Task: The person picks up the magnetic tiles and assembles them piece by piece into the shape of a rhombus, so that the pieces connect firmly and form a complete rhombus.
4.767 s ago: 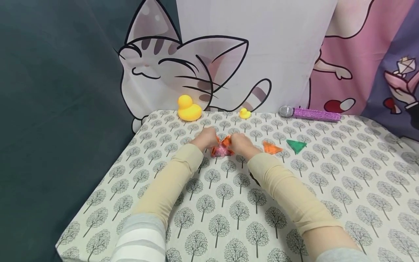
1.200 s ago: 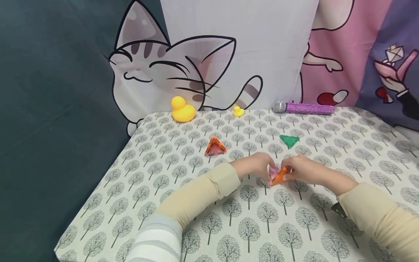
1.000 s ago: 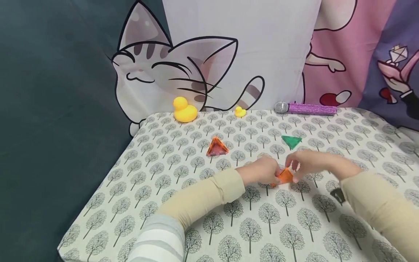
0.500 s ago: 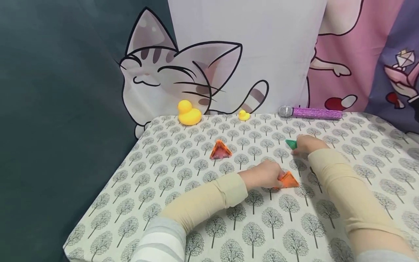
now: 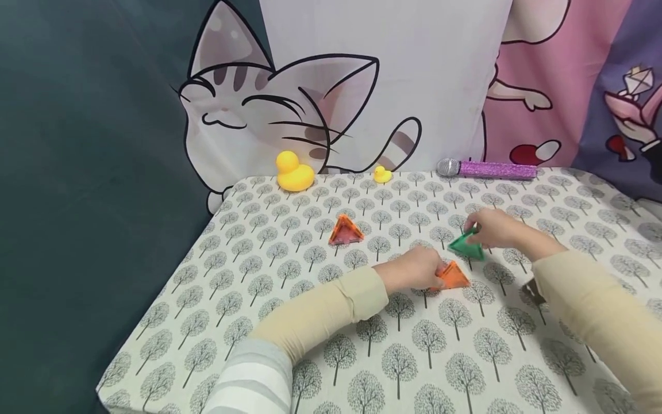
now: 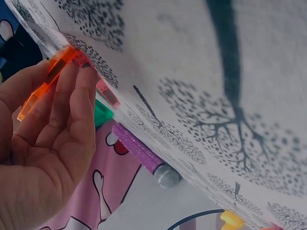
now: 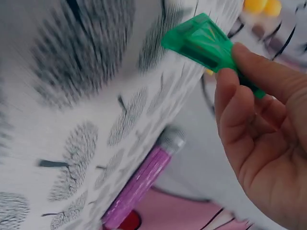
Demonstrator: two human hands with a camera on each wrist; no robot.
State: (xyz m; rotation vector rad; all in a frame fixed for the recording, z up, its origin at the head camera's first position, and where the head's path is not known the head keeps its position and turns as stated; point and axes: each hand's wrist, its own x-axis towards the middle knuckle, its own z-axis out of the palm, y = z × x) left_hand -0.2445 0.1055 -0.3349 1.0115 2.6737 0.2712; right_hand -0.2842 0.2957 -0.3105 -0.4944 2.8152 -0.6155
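My left hand [image 5: 419, 268] pinches an orange triangular tile [image 5: 453, 277] tilted up at the right of centre. In the left wrist view the thumb and fingers hold this orange tile [image 6: 48, 84], with pink pieces [image 6: 108, 93] beside it at the cloth. My right hand [image 5: 493, 227] grips a green triangular tile [image 5: 468, 247] by one end, just behind the orange one. Thumb and fingertips pinch the green tile [image 7: 204, 43] above the cloth in the right wrist view. An orange and pink triangle build [image 5: 345, 231] stands apart to the left.
A large yellow duck [image 5: 295, 172], a small yellow duck [image 5: 382, 175] and a purple microphone [image 5: 491, 169] line the back edge of the table [image 5: 207, 345], which has a tree-print cloth. A cat-print curtain [image 5: 331, 34] hangs behind.
Both hands have left the triangle build and come right to the orange tile. My right hand then released that tile, took hold of the green one and brought it nearer the left hand.
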